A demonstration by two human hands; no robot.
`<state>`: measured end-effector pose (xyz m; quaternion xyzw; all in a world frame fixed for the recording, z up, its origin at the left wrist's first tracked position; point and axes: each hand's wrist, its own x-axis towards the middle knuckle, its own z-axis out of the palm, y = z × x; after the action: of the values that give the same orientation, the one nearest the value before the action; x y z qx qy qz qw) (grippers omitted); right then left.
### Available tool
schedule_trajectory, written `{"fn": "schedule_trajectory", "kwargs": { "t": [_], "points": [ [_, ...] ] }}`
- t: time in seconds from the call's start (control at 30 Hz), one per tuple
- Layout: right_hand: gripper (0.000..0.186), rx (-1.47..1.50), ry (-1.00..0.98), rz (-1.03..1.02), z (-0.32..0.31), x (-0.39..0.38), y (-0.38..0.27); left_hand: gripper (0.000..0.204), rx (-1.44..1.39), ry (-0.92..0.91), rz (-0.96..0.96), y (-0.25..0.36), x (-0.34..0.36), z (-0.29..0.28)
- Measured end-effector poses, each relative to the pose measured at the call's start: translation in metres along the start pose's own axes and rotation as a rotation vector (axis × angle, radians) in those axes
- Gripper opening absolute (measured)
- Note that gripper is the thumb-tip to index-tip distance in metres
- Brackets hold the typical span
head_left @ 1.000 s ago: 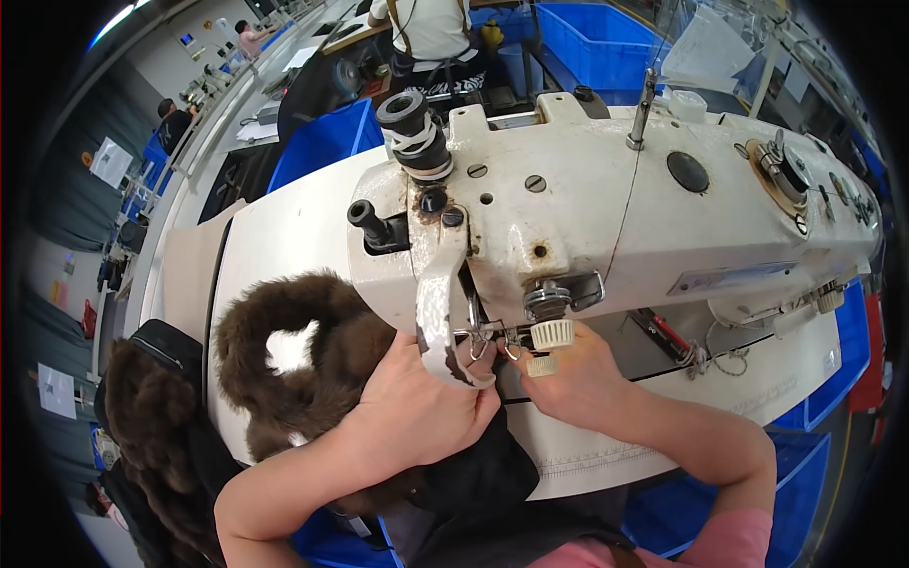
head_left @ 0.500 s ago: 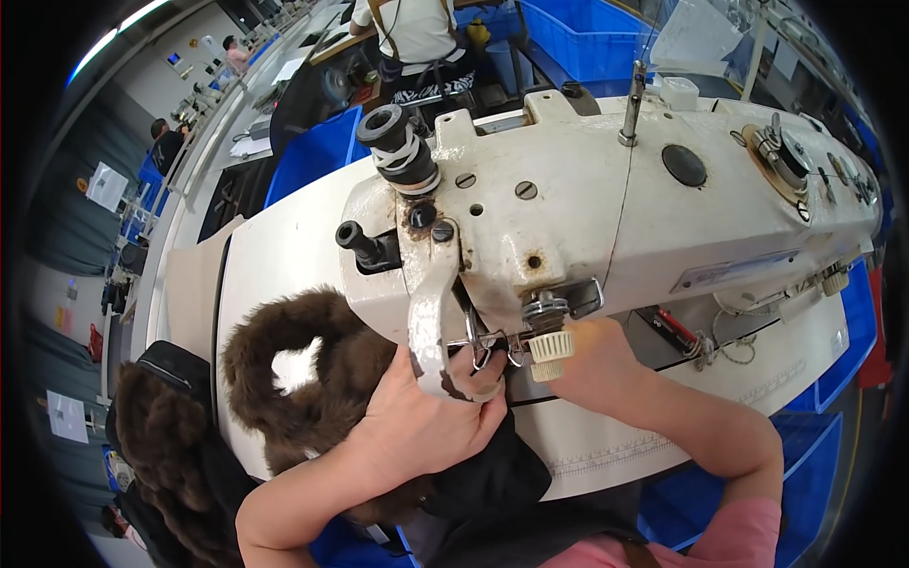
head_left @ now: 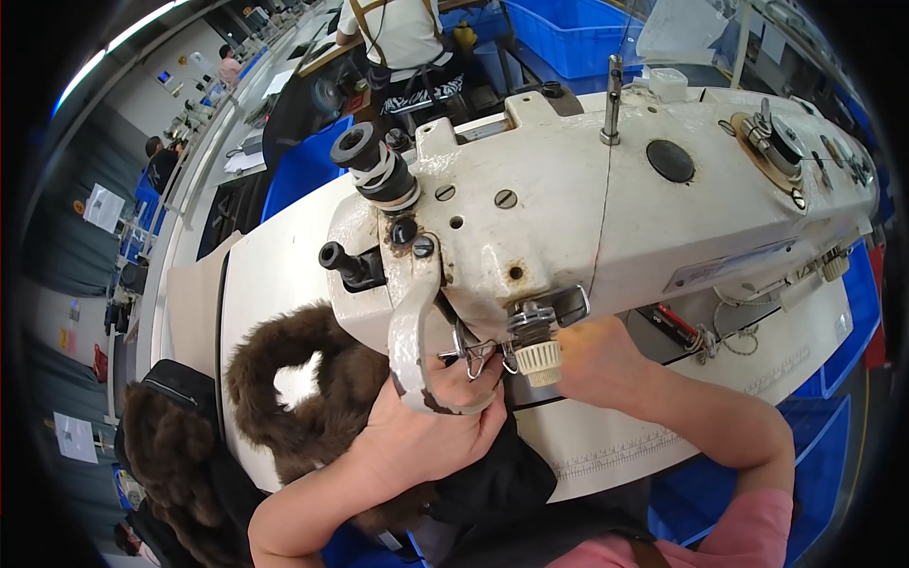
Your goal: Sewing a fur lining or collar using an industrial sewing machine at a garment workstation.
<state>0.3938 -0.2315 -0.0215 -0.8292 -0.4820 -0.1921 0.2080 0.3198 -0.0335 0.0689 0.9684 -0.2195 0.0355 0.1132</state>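
A white industrial sewing machine [head_left: 568, 208] stands before me, its needle end over my hands. My left hand [head_left: 426, 431] is closed on black fabric [head_left: 502, 478] just below the needle area, thumb pressed against bent fingers. The curved white guard [head_left: 410, 341] hides part of those fingers. Brown fur trim [head_left: 336, 388] lies in a loop at my left wrist, on the white table. My right hand [head_left: 601, 360] reaches under the machine head, behind the ribbed cream tension knob [head_left: 538, 362]; its fingertips are hidden. The needle itself cannot be made out.
A black garment with brown fur [head_left: 170, 445] hangs at the table's left. Red-handled snips [head_left: 670, 327] lie under the machine arm by loose cord. Blue bins [head_left: 578, 43] stand beyond the machine and below the table. Another person [head_left: 398, 38] sits ahead, back turned.
The view has shifted slightly, so the machine sits a little further left in the picture. Both hands keep nearly the same places beside the needle area, and the fur has barely moved.
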Motion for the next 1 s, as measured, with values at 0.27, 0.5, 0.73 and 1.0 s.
{"fn": "schedule_trajectory", "kwargs": {
  "t": [0.27, 0.5, 0.73, 1.0],
  "points": [
    [0.009, 0.018, -0.041, -0.034, 0.001, 0.000, 0.001, 0.014, 0.008, -0.005, 0.012, 0.008, 0.002, 0.006],
    [0.012, -0.024, -0.019, -0.025, -0.001, -0.002, -0.002, 0.014, 0.054, -0.109, -0.035, 0.011, 0.005, 0.002],
    [0.014, -0.063, 0.013, -0.024, 0.005, -0.002, -0.003, 0.018, 0.094, -0.160, -0.082, 0.018, 0.011, -0.004],
    [0.009, -0.096, 0.028, -0.004, 0.008, -0.002, -0.006, 0.025, 0.099, -0.186, -0.078, 0.014, 0.012, -0.003]
  ]
}}
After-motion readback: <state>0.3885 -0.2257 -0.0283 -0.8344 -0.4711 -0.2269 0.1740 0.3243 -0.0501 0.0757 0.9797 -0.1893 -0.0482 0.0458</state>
